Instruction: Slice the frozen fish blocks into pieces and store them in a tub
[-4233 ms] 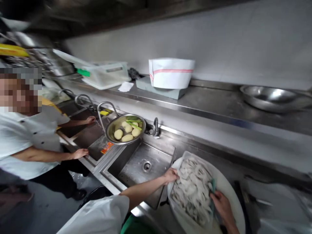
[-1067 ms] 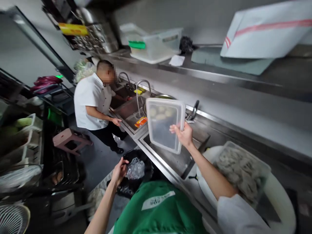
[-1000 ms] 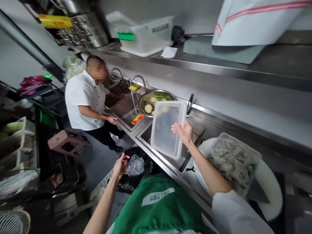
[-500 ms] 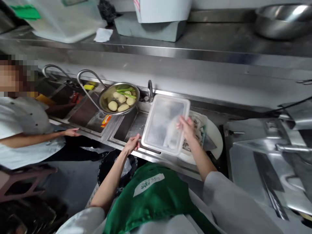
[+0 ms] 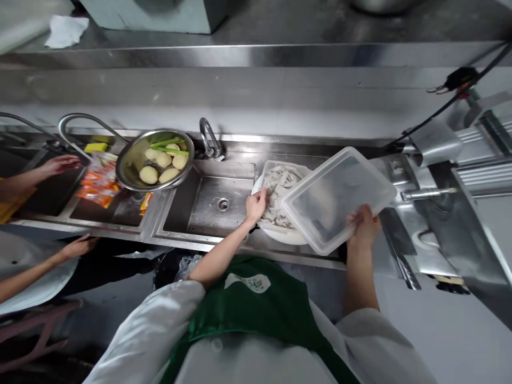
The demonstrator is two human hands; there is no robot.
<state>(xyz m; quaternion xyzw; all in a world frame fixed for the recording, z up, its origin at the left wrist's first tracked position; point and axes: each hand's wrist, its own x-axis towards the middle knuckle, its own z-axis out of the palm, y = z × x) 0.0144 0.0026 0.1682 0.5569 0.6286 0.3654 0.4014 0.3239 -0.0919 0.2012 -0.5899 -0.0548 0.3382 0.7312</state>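
My right hand [image 5: 364, 226] is closed on the lower right edge of a translucent rectangular plastic lid [image 5: 340, 197], tilted in the air. Below and left of it, a plastic container [image 5: 301, 169] full of pale grey-white sliced food [image 5: 277, 205] sits on a round white board at the sink's right side. The lid overlaps the container's right part in my view. My left hand [image 5: 256, 205] grips the container's left rim, thumb on top, other fingers partly hidden.
Left of me is a steel sink [image 5: 212, 208] with a tap [image 5: 208, 137]. A steel bowl [image 5: 186, 173] holds peeled potatoes and green stalks. A co-worker's hands [image 5: 64, 164] are near orange packets [image 5: 98, 184] at the far left. A metal machine [image 5: 432, 202] stands at right.
My right hand has carried the lid to the right, uncovering much of the container. My left hand has moved to the container's rim. Orange packets have appeared by the co-worker; my view has turned right.
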